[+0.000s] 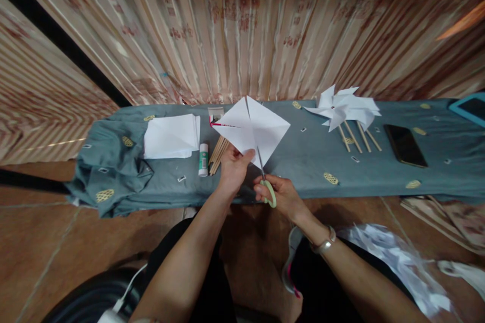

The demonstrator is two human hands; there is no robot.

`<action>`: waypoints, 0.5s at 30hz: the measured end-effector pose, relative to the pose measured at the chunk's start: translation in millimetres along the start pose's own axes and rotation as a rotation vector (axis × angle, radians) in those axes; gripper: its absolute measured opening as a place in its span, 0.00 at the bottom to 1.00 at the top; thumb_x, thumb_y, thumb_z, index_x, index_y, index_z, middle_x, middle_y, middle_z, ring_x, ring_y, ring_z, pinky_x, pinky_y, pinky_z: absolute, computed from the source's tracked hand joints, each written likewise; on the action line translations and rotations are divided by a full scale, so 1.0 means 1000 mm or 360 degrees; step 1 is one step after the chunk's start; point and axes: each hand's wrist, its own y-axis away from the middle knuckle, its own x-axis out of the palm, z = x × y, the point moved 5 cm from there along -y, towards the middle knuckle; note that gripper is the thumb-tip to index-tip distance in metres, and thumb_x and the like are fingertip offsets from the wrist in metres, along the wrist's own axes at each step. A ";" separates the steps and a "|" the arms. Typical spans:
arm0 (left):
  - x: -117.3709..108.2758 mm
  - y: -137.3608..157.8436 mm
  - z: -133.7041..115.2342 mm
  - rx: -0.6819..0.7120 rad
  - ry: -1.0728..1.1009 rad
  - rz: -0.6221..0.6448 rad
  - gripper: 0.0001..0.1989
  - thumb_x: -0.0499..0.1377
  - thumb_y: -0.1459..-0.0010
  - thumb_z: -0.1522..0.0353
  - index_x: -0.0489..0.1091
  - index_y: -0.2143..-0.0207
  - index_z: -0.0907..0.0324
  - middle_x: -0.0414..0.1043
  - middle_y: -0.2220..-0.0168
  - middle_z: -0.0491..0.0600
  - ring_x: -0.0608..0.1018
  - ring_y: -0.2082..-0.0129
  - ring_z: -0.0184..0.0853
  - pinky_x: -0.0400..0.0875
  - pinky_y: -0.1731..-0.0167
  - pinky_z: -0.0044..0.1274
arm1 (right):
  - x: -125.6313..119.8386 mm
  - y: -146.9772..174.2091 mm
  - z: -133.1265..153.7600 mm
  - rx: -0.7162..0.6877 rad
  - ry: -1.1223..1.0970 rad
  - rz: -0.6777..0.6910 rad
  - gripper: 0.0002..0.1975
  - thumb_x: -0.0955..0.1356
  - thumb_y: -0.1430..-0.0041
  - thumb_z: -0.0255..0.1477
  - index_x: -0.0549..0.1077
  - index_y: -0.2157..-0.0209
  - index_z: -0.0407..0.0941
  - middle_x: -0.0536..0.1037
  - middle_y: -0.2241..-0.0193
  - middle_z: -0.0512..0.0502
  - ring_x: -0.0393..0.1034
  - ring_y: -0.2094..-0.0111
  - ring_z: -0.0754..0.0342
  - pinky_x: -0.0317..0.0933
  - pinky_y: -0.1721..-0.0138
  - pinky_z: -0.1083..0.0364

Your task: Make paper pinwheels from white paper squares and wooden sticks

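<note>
A white square of paper (267, 123) is held up cornerwise over the bench, with slits running in from its left and top corners. My left hand (234, 165) pinches it near the lower left edge, thumb on top. In my right hand (282, 193) is a pair of scissors (270, 193) with light green handles; the blades lie at the paper's bottom corner, partly over it. Just left of my left hand are several thin wooden sticks (217, 156) and an upright-looking glue stick (203, 160). A small open box (215, 115) sits behind the paper's left corner.
A stack of white paper (171, 136) lies at the left of the cloth-covered bench (242, 192). To the right are several paper pinwheels (346, 106) on sticks, a dark phone (405, 145) and a blue-edged device (470, 108). A plastic bag of paper scraps (390, 252) rests below right.
</note>
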 end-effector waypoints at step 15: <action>0.005 0.003 0.003 -0.0022 -0.0049 0.0051 0.13 0.65 0.62 0.68 0.68 0.71 0.59 0.72 0.72 0.44 0.74 0.72 0.31 0.69 0.65 0.26 | -0.003 -0.002 -0.001 -0.0013 -0.0100 -0.0006 0.24 0.75 0.59 0.48 0.73 0.69 0.43 0.74 0.81 0.53 0.66 0.80 0.60 0.60 0.77 0.59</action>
